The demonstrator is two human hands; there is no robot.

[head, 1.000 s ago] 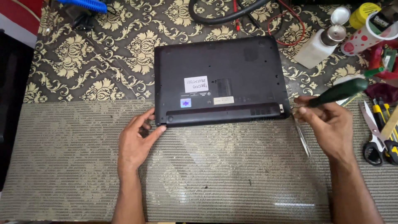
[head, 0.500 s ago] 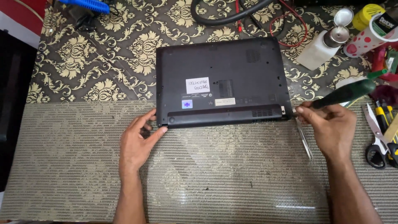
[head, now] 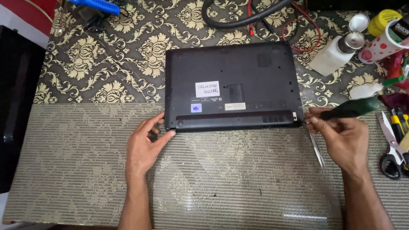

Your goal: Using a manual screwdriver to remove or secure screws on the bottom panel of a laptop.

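Bracing the near-left corner, left hand (head: 145, 142) lies flat w/ fingers spread, thumb against the laptop's (head: 230, 85) edge, gripping nothing. Laptop sits upside down, centre of table, half on the mesh mat (head: 85, 170). Right hand (head: 343, 138) is closed round a green-handled screwdriver (head: 351, 108), tip at the near-right corner. Risk, imo: tip slips off a small screw and scratches the base, or strips the head if angled. Tweezers (head: 317, 149) just beside the right hand could get knocked; scissors (head: 390, 151) farther right.
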